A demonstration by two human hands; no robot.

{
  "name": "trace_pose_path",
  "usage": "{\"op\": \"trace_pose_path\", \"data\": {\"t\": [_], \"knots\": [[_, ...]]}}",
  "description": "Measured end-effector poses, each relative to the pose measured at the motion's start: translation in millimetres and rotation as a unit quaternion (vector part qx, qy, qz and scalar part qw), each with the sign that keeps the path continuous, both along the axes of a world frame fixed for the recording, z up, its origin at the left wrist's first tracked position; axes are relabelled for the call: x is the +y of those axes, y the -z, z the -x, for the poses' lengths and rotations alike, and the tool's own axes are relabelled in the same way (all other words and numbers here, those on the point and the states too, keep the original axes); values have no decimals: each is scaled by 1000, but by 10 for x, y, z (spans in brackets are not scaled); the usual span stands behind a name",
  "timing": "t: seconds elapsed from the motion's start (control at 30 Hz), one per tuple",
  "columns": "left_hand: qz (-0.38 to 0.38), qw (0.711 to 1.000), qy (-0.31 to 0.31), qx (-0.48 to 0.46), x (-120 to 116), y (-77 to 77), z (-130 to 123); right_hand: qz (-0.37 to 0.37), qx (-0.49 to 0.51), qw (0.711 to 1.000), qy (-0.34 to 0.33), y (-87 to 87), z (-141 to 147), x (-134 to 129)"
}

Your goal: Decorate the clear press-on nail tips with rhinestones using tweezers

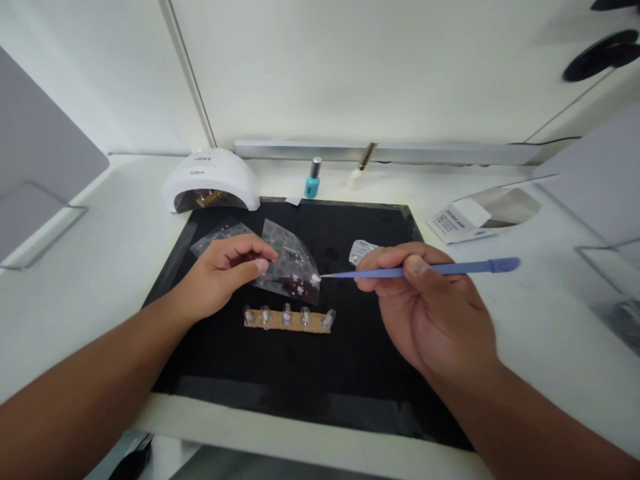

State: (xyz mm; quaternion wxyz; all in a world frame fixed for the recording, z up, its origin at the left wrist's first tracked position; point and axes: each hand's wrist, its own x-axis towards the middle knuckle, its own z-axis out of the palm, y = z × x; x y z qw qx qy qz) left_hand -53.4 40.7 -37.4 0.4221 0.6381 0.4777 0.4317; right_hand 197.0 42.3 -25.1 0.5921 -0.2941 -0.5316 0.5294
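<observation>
My right hand (435,300) grips a thin purple tool (460,268) between thumb and fingers. The tool's fine tip points left and meets a small white sticker (315,279) at the right edge of a clear sticker sheet (287,257). My left hand (225,270) is over the sheet's left side, thumb and fingertips close together; what they hold, if anything, is too small to tell. Nearer to me, a cardboard strip (295,321) bears several clear nail tips (287,315). A second clear sheet (220,233) lies partly behind my left hand.
Behind the black mat (225,360) stand a white nail lamp (213,170), a turquoise polish bottle (313,180) and a pale bottle with a gold cap (367,157). An opened box (455,223) is at the right. A clear crumpled item (361,251) lies beside my right hand.
</observation>
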Motion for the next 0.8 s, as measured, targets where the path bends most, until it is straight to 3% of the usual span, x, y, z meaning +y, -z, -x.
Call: {"op": "trace_pose_path", "data": {"t": [0.8], "knots": [[47,993,-45,101,-1,14,-5,1,-10,1000,3,6,-6,-9]]}}
